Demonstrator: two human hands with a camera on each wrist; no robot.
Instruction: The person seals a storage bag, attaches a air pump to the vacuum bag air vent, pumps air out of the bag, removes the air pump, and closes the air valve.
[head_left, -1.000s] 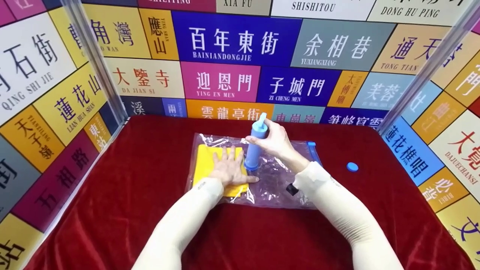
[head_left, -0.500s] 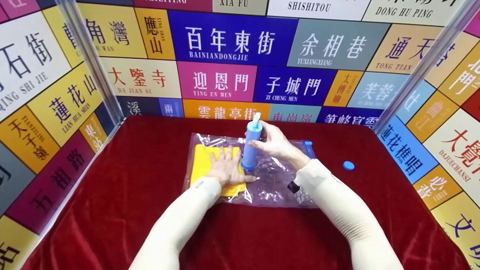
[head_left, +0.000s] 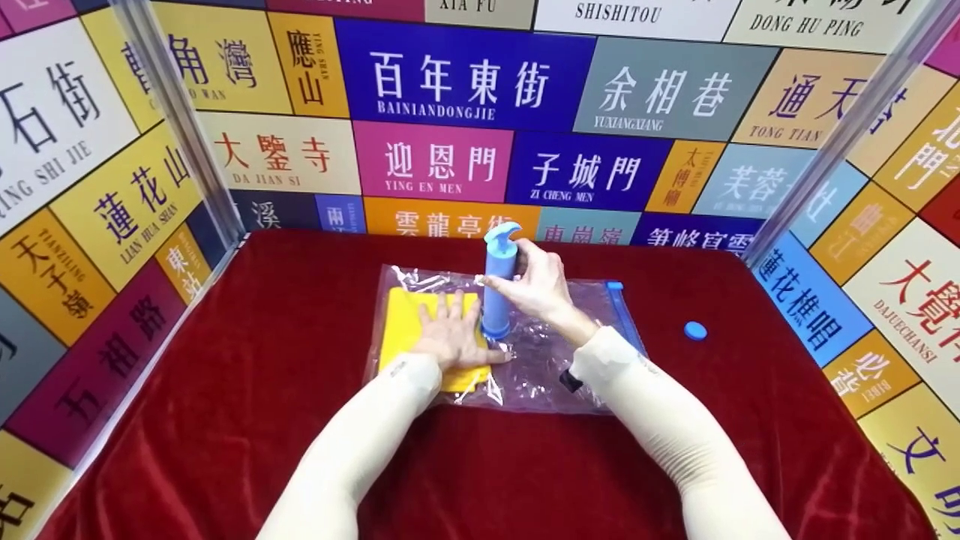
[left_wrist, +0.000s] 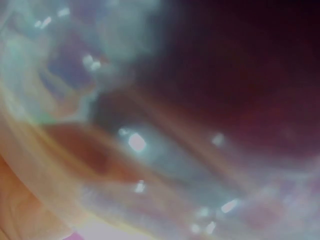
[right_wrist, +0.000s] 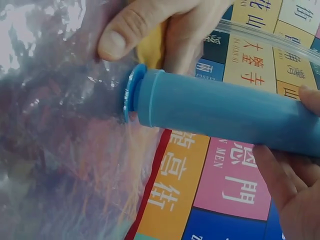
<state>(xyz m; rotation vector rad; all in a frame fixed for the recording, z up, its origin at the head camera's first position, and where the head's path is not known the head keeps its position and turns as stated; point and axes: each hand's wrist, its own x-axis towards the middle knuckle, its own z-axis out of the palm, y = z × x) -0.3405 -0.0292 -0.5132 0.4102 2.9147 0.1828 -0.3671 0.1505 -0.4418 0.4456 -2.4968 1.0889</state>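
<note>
A blue hand pump [head_left: 498,289] stands nearly upright on the valve of a clear vacuum storage bag [head_left: 540,360]. My right hand [head_left: 541,281] grips the upper part of its barrel, and in the right wrist view the pump's lower end [right_wrist: 150,97] meets the blue valve [right_wrist: 132,92]. Folded yellow cloth [head_left: 405,322] lies inside the bag's left part. My left hand [head_left: 450,337] rests on the bag over this cloth with fingers spread, its thumb close to the pump's base. The left wrist view is blurred, showing shiny plastic close up.
A round blue cap [head_left: 695,330] lies on the red velvet cloth [head_left: 480,472] to the right of the bag. A blue zip slider [head_left: 615,286] sits at the bag's far right corner. Sign-printed panels [head_left: 457,82] stand behind and on both sides of the table.
The pump's curved handle has turned, and its top has shifted slightly left. My right hand has changed its hold on the barrel, its forearm moving left. The left hand stays in place.
</note>
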